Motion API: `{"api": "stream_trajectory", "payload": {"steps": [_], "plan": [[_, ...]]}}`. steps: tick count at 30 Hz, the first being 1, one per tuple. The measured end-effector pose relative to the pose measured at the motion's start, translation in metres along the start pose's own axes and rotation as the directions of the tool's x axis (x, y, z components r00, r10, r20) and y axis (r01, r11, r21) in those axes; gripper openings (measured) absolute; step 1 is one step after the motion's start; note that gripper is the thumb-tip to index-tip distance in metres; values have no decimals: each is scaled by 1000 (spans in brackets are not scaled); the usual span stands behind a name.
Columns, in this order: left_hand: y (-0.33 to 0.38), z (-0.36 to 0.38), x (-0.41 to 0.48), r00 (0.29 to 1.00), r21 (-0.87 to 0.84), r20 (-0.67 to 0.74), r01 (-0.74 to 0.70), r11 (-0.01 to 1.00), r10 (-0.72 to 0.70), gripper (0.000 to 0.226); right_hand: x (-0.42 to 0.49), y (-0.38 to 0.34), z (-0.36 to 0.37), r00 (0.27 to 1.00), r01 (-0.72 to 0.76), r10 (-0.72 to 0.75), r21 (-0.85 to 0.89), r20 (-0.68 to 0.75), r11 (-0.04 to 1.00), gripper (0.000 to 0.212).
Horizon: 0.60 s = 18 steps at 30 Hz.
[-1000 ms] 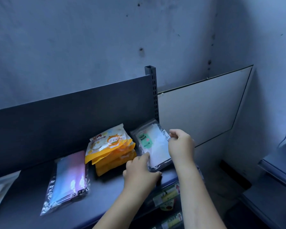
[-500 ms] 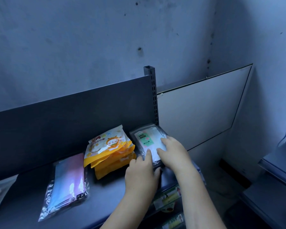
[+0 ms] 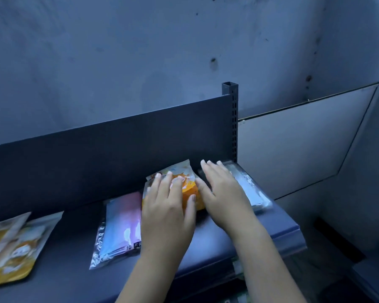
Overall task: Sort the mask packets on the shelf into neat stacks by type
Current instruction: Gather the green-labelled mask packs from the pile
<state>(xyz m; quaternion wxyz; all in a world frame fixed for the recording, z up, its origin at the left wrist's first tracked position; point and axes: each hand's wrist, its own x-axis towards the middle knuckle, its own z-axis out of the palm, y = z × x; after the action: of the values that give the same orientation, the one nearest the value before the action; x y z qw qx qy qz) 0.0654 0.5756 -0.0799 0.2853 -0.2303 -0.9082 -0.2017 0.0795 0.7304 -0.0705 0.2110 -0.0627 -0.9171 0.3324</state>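
Observation:
A stack of orange-and-white mask packets (image 3: pixel 185 180) lies on the dark shelf (image 3: pixel 206 241) against its back panel. My left hand (image 3: pixel 167 209) rests flat on top of that stack, fingers spread. To the right, a stack of clear packets with white masks (image 3: pixel 248 189) lies at the shelf's right end. My right hand (image 3: pixel 222 193) lies flat with fingers apart between the two stacks, covering the left part of the white one. A clear packet of pink and blue masks (image 3: pixel 118 226) lies left of the orange stack. More orange packets (image 3: pixel 11 246) lie loose at the far left.
The shelf's back panel (image 3: pixel 96 162) and a slotted upright post (image 3: pixel 233 119) close off the rear. A white board (image 3: pixel 293 145) leans on the wall to the right. Lower shelves with goods (image 3: pixel 239 270) show below the front edge.
Both hands have left the white mask stack's top and slid left: the left now presses on the orange stack, the right lies between the stacks. The camera view shifted right and closer.

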Motion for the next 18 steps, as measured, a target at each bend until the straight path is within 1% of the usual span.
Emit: {"api": "stream_trajectory", "payload": {"steps": [3, 5, 7, 9, 12, 18], "plan": [[-25, -14, -5, 991, 83, 48, 119, 989, -123, 63, -5, -20, 17, 999, 40, -39, -27, 22, 999, 62], [-42, -25, -7, 971, 132, 145, 170, 977, -188, 75, -9, -36, 31, 997, 69, -67, -52, 40, 996, 67], [-61, -33, -13, 948, 181, 232, 179, 967, -219, 84, -13, -52, 46, 994, 99, -95, -85, 49, 991, 71], [-82, -43, -20, 938, 211, 242, 198, 957, -247, 87, -14, -69, 63, 991, 124, -119, -101, 55, 987, 72], [-113, -59, -30, 907, 227, 252, 284, 932, -338, 87, -14, -98, 89, 986, 153, -146, -87, 78, 984, 78], [-186, -98, -39, 863, 274, 239, 379, 884, -444, 90, -18, -166, 151, 962, 211, -196, -64, 187, 975, 67]]}}
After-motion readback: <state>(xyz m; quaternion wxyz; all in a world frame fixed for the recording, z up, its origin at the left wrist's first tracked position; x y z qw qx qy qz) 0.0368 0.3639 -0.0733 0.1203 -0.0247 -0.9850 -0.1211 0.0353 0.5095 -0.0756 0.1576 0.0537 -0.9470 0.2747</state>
